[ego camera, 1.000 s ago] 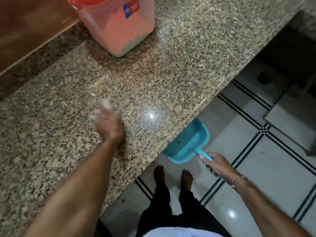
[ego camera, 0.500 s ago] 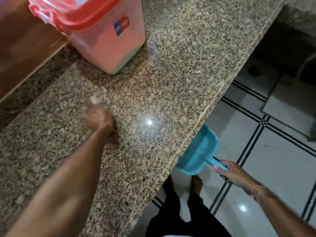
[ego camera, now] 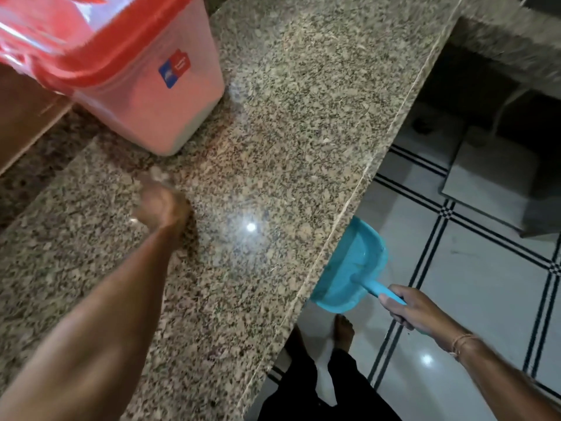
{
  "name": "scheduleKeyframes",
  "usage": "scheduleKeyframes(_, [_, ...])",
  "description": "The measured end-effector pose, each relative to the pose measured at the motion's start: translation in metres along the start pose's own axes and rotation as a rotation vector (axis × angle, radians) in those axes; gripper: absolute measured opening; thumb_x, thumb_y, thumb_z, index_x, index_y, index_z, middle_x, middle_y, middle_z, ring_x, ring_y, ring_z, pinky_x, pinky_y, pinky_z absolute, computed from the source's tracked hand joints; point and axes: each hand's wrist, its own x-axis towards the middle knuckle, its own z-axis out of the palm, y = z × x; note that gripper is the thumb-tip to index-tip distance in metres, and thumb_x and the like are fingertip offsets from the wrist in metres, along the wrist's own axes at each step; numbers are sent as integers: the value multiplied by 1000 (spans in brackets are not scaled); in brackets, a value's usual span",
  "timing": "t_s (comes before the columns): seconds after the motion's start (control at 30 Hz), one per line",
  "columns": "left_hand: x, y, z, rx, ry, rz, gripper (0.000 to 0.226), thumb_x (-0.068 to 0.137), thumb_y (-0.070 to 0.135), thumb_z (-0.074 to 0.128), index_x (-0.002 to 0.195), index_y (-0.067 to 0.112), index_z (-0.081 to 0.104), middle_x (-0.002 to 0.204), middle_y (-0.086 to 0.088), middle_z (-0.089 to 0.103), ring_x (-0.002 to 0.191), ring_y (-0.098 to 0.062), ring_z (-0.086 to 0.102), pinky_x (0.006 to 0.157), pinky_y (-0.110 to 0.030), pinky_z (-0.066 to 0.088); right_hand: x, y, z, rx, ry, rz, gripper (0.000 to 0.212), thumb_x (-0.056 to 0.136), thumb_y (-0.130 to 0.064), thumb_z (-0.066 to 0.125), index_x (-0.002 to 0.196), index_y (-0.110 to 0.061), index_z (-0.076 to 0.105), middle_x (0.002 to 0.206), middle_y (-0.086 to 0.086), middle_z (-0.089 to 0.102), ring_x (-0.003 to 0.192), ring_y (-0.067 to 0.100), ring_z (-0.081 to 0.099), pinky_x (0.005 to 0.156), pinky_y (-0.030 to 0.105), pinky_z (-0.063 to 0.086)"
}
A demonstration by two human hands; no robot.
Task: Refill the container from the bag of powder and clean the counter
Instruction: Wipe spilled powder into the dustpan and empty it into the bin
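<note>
A translucent container (ego camera: 145,95) with a red lid and pale powder inside stands at the back left of the speckled granite counter (ego camera: 303,117). My left hand (ego camera: 162,208) is on the counter just in front of it, blurred, fingers curled, with a pale smear (ego camera: 154,174) at its fingertips; I cannot tell whether it holds anything. My right hand (ego camera: 409,308) grips the handle of a turquoise dustpan (ego camera: 349,265), whose mouth is pressed against the counter's front edge, below the surface. No bag of powder is in view.
A brown wooden ledge (ego camera: 24,117) runs behind the counter at the left. Below the edge lies white tiled floor (ego camera: 485,284) with black lines, my bare feet (ego camera: 343,329), and a grey block (ego camera: 491,177) at the right.
The view has shifted so the container looks nearer. My left hand has moved back towards the container. The dustpan has slid to the right along the counter edge.
</note>
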Motion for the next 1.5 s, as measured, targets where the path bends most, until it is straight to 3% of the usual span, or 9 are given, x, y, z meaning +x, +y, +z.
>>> scheduleKeyframes(0.23, [-122,115,55,-41,-293,831,25,107,38,43,121,18,45,92,2,60,64,-10,51,49,-23,42,0,2,-8,13,-12,13,34,100,-42,60,84,-13,59,66,-2,52,58,15,44,55,27,36])
scheduleKeyframes(0.33, [-106,117,45,-166,-337,716,34,109,45,36,129,18,41,93,4,63,58,-6,53,40,-18,35,3,-3,-18,-7,-3,-14,33,100,-42,60,93,-10,64,64,-4,50,58,14,43,54,27,35])
scheduleKeyframes(0.43, [-39,83,30,-161,-76,414,62,101,66,19,130,17,42,96,-4,69,65,-15,62,43,-27,41,12,-2,-30,4,2,-33,26,100,-43,60,88,-20,65,64,-6,50,58,14,43,58,32,35])
scheduleKeyframes(0.57, [5,84,35,-63,79,81,68,99,61,10,133,14,46,126,-20,65,112,-44,63,96,-56,49,36,5,-46,49,-6,-27,25,100,-42,61,86,-22,62,64,-6,50,56,11,43,57,31,37])
scheduleKeyframes(0.8, [-87,186,72,-38,-134,781,33,108,47,36,122,19,47,98,0,61,73,-14,56,51,-23,35,72,-9,-95,73,-76,-14,34,99,-41,63,86,-10,58,62,-4,50,54,13,42,51,26,35])
scheduleKeyframes(1.03, [4,181,67,128,99,-13,57,105,44,44,150,11,38,140,-24,54,122,-45,58,97,-56,46,116,-13,-158,142,-25,7,24,96,-46,65,96,-23,71,65,-4,52,58,13,45,52,28,38])
scheduleKeyframes(1.17, [-73,251,95,1,121,421,33,108,40,31,126,17,46,112,-14,61,99,-35,62,77,-47,54,135,-11,-179,128,-40,22,25,97,-46,63,92,-22,68,65,-6,53,57,11,45,52,25,38])
scheduleKeyframes(1.3, [-148,288,123,-11,-173,910,28,110,46,29,116,24,46,95,4,52,71,-12,52,49,-23,43,149,-16,-192,157,-115,21,20,98,-45,64,100,-26,70,65,-6,50,57,10,43,52,26,37])
scheduleKeyframes(1.5, [-44,291,89,-116,-84,495,36,110,42,35,124,11,49,99,-7,63,80,-22,57,59,-30,40,161,-20,-201,165,-146,15,30,100,-39,63,112,-13,69,63,-10,49,56,6,44,52,22,37])
